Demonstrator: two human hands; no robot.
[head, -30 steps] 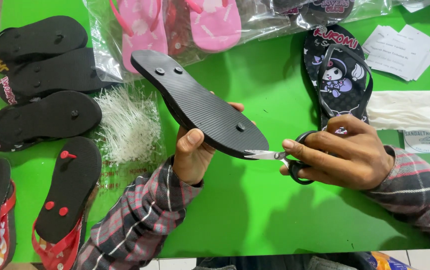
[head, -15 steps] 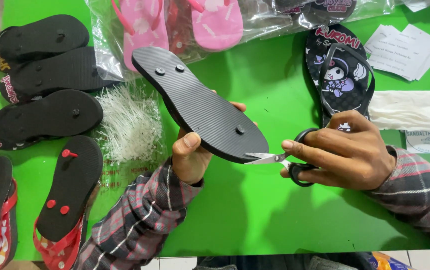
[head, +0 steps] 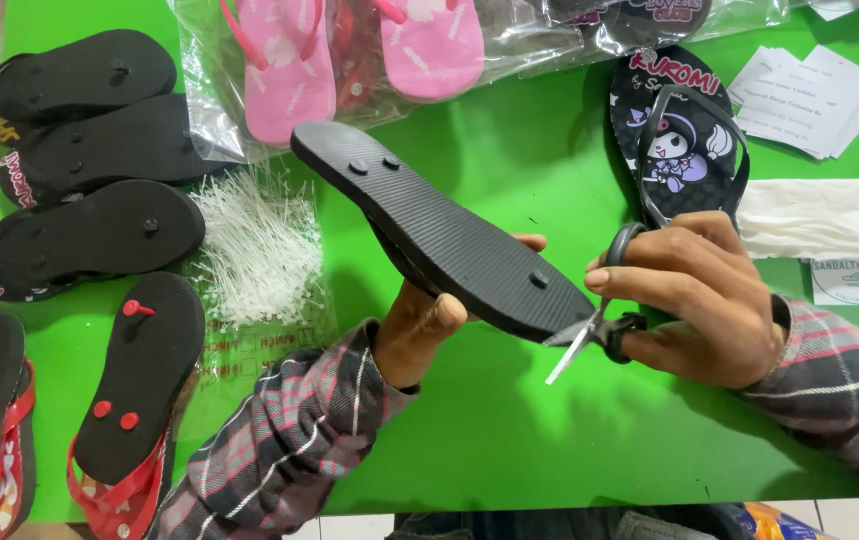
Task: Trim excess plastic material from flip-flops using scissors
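Note:
My left hand (head: 427, 318) grips a black flip-flop (head: 439, 228) from beneath, sole side up, tilted from upper left to lower right above the green table (head: 509, 440). Three strap plugs show on its ribbed sole. My right hand (head: 701, 300) holds small black-handled scissors (head: 599, 330), fingers through the loops. The blades are spread open and touch the flip-flop's near end at its lower right edge.
Several black flip-flops (head: 84, 150) lie sole up at the left, two with red straps (head: 129, 400) below them. A heap of white plastic ties (head: 259, 250) sits beside them. Bagged pink flip-flops (head: 349, 60) lie at the back, a printed black flip-flop (head: 674, 140), paper slips (head: 804, 100) and white cloth (head: 814, 215) at the right.
The scissors' blades have spread open and tilted downward at the flip-flop's near end. Both hands and the flip-flop have shifted slightly.

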